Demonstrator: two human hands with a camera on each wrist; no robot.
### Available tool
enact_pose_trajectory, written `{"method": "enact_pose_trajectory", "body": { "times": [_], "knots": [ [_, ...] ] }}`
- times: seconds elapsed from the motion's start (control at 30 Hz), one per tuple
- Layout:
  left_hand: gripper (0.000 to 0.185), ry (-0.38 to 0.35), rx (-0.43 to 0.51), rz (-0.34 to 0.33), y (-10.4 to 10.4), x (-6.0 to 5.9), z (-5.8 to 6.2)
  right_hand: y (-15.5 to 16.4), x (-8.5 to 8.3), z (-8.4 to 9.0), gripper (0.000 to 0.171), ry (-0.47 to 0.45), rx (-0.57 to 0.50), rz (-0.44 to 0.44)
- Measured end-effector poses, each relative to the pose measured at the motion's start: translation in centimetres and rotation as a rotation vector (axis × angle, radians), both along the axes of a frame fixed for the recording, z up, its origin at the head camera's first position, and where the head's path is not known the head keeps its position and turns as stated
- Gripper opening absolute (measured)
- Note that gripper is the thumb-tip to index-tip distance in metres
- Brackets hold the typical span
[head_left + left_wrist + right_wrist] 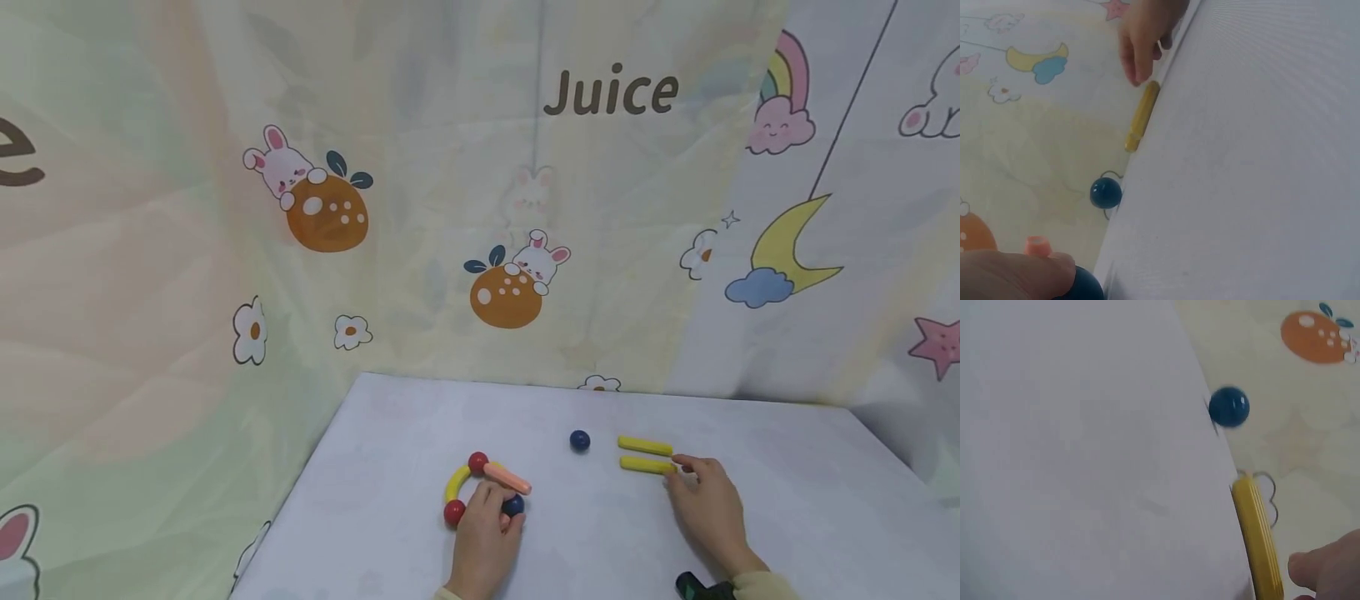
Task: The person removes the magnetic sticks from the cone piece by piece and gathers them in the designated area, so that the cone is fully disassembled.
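My left hand [486, 533] pinches a dark blue ball [513, 506] at the right of a ring of parts. Two red balls [454, 512], a curved yellow stick [456, 483] and a pink stick [508, 477] make up the part of the ring that shows; my fingers cover the rest. In the left wrist view, the thumb hides much of the blue ball [1087, 286], and a pink end [1038, 245] pokes out behind it. My right hand [708, 508] hovers with thumb and forefinger apart at the right end of the nearer yellow stick [641, 465].
A second straight yellow stick [645, 446] lies parallel just behind the first. Left of both sits a loose dark blue ball [580, 441]. The white tabletop [360, 467] ends at a printed cloth backdrop [420, 208].
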State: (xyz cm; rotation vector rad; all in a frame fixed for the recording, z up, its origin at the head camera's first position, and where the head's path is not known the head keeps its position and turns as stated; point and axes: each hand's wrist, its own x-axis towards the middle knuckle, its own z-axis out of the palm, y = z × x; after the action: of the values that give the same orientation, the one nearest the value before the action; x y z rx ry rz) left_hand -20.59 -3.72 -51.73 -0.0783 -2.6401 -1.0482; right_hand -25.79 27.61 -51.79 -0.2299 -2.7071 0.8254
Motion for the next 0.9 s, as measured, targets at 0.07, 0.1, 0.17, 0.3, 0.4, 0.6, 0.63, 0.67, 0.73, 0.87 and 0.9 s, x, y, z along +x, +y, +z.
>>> {"method": "enact_pose_trajectory", "body": {
  "times": [0.07, 0.1, 0.17, 0.3, 0.4, 0.6, 0.63, 0.67, 0.73, 0.87, 0.9],
  "knots": [
    [0.028, 0.014, 0.004, -0.006, -0.1, 0.0, -0.1, -1.7, 0.9, -0.1, 0.031, 0.065, -0.008, -0.008],
    [0.027, 0.018, 0.007, -0.008, -0.1, 0.0, -0.1, -2.7, 1.3, -0.2, 0.027, 0.096, -0.007, 0.008],
    [0.026, 0.037, 0.015, -0.020, -0.2, 0.1, -0.1, -5.0, 2.3, 0.0, 0.022, 0.130, -0.013, 0.083],
    [0.023, 0.019, 0.023, -0.043, -0.2, 0.3, -0.1, -9.7, 4.0, 0.3, 0.020, 0.072, -0.100, 0.244],
    [0.023, -0.005, 0.022, -0.073, -0.1, 0.3, 0.0, -12.5, 4.8, 0.5, 0.026, 0.000, -0.188, 0.328],
    [0.022, 0.003, 0.048, -0.166, -0.2, 0.4, 0.1, -15.1, 5.1, 0.8, 0.032, 0.047, -0.246, 0.391],
    [0.022, 0.003, 0.054, -0.177, -0.3, 0.4, 0.1, -15.2, 5.2, 0.9, 0.030, 0.058, -0.250, 0.388],
    [0.021, 0.005, 0.058, -0.185, -0.3, 0.4, 0.1, -15.3, 5.2, 0.9, 0.029, 0.070, -0.256, 0.387],
    [0.021, 0.009, 0.065, -0.200, -0.4, 0.4, 0.1, -15.5, 5.2, 1.1, 0.028, 0.095, -0.263, 0.385],
    [0.019, 0.021, 0.069, -0.217, -0.6, 0.4, 0.0, -15.6, 4.9, 1.2, 0.026, 0.148, -0.220, 0.359],
    [0.019, 0.019, 0.066, -0.219, -0.6, 0.4, 0.0, -15.5, 4.7, 1.3, 0.025, 0.168, -0.199, 0.347]
  ]
}}
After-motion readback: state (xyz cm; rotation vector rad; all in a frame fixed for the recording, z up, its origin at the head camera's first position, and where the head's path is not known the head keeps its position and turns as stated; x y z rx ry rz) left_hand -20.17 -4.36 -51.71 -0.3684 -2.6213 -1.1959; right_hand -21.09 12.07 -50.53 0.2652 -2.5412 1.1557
